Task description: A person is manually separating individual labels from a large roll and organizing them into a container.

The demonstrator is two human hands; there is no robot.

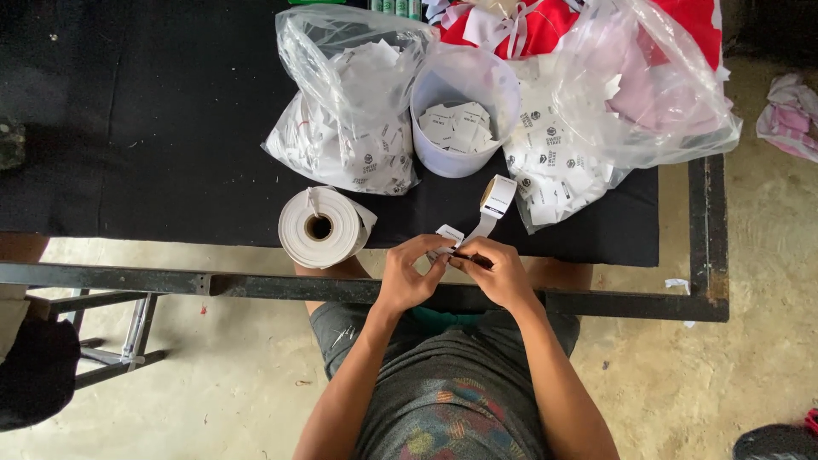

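My left hand (409, 274) and my right hand (498, 271) meet at the near edge of the black table (153, 153). Between the fingertips of both is the free end of a white label strip (450, 236). The strip runs up to a small label roll (497, 197) standing on the table just beyond my right hand. My right hand also pinches a thin dark tool (473, 258), whose tip points toward the left hand. A large white paper roll (321, 227) lies on its side just left of my left hand.
A white plastic tub (464, 111) of cut labels stands behind the rolls. Clear plastic bags (349, 102) of printed white labels flank it, with a larger bag (648, 85) and red fabric (545, 25) at the back right. A metal frame rail (170, 281) runs under the table.
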